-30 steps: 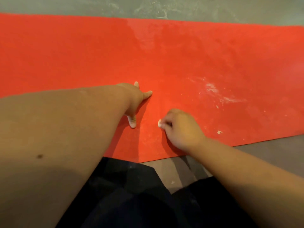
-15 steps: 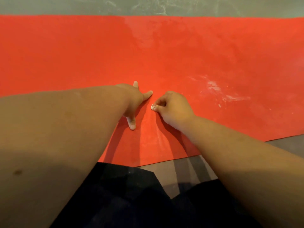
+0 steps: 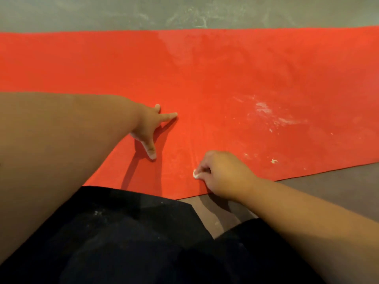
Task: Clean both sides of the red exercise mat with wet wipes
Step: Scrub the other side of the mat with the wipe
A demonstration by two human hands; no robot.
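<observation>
A: Since the mat [image 3: 225,68] lies flat with its long axis running left-right across the view, which way is the dirt from the wipe?
B: Wipe [image 3: 195,174] is on the mat, just inside its near edge. White smears [image 3: 266,113] are on the mat up and to the right of it, well apart. Small specks [image 3: 273,160] lie nearer, off to the right.
A: Who's got the wipe?
B: Right hand [image 3: 223,175], fingers curled tight round a small wad with only a white bit poking out. It's pressed to the mat.
A: Left?
B: Left hand [image 3: 149,128] is flat on the mat, fingers spread straight, holding nothing, just bracing. It's left of the wipe, farther from the mat's near edge.
A: Nearer hand to the smears?
B: Right, I'd say. Next stroke likely goes rightward and away from the near edge.
A: Around the mat?
B: Grey floor [image 3: 102,13] beyond both long edges, dark clothing [image 3: 133,232] overlapping the near edge. Underside is hidden.
</observation>
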